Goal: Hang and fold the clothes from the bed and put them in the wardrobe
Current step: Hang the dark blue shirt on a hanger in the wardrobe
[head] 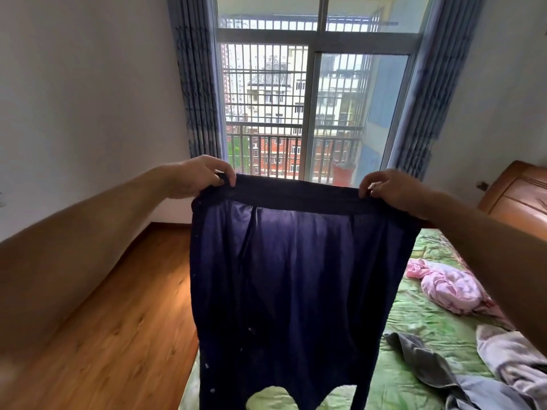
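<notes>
Dark navy trousers (296,276) hang in front of me, spread wide by the waistband and held up against the window light. My left hand (195,177) pinches the left end of the waistband. My right hand (393,189) pinches the right end. The legs drop down past the bottom of the view over the bed (414,368) with its green sheet. On the bed to the right lie a crumpled pink garment (447,287), a grey garment (426,362) and a pale whitish one (509,356). The wardrobe is out of view.
A wooden floor (118,321) runs along the left of the bed up to a white wall. Straight ahead is a barred sliding window (296,108) with blue curtains on both sides. A brown wooden headboard (515,199) stands at the far right.
</notes>
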`<state>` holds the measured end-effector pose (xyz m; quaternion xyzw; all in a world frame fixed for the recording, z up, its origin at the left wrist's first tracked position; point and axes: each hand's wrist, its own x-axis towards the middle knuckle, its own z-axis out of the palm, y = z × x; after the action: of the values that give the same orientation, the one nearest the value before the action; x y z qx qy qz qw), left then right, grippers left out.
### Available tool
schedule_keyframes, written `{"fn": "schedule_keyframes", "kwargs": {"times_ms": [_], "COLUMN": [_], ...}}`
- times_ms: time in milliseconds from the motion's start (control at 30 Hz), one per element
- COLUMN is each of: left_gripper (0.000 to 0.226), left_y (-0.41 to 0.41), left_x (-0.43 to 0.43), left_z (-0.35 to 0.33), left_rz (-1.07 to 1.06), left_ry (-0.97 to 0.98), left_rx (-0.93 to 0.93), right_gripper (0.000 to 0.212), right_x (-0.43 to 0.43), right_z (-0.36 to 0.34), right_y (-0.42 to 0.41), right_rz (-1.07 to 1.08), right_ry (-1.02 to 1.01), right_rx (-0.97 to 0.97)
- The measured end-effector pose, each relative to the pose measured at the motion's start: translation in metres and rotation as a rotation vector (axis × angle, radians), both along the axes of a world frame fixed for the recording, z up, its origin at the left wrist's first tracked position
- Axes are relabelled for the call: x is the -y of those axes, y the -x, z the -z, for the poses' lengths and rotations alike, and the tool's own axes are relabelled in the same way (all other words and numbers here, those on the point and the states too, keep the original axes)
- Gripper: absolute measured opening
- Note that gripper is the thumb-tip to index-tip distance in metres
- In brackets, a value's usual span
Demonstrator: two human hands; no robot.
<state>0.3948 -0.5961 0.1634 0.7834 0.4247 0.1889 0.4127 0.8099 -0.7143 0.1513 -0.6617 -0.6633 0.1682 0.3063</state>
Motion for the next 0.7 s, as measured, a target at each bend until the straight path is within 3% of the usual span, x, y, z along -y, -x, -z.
{"fn": "schedule_keyframes", "kwargs": {"times_ms": [67,133,233,300,433,567,700], "left_gripper": [0.027,0.020,0.049,0.042,0.016,0.025,0.025], "left_y": [-0.008,-0.015,-0.023,-0.026,-0.027,-0.035,-0.049], "left_x": [0.003,0.009,0.010,0.009,0.014,0.024,0.031], "left_z": [0.001,0.002,0.008,0.014,0.013,0.010,0.006], "left_rz": [-0.005,0.023,0.053,0.047,-0.007,-0.023,-0.022], "left_ry": [-0.151,-0.225,-0.414,-0.597,-0.810,-0.970,-1.273], "left_rx": [-0.107,-0.205,-0.418,-0.507,-0.542,-0.706,-1.001], "right_gripper": [0.036,0.005,0.046,0.054,0.034,0.020,0.017], "right_x": [-0.002,-0.001,0.001,0.002,0.006,0.015,0.024], "right_z": [0.000,-0.001,0.003,0.006,0.012,0.010,0.004], "right_y": [0.008,0.014,0.018,0.021,0.025,0.033,0.042], "right_rz": [-0.009,-0.034,-0.095,-0.122,-0.089,0.011,0.188], "right_ry": [-0.058,-0.049,-0.013,-0.041,-0.064,-0.169,-0.224], "right_rx": [0.139,0.251,0.501,0.713,0.960,1.041,1.300]}}
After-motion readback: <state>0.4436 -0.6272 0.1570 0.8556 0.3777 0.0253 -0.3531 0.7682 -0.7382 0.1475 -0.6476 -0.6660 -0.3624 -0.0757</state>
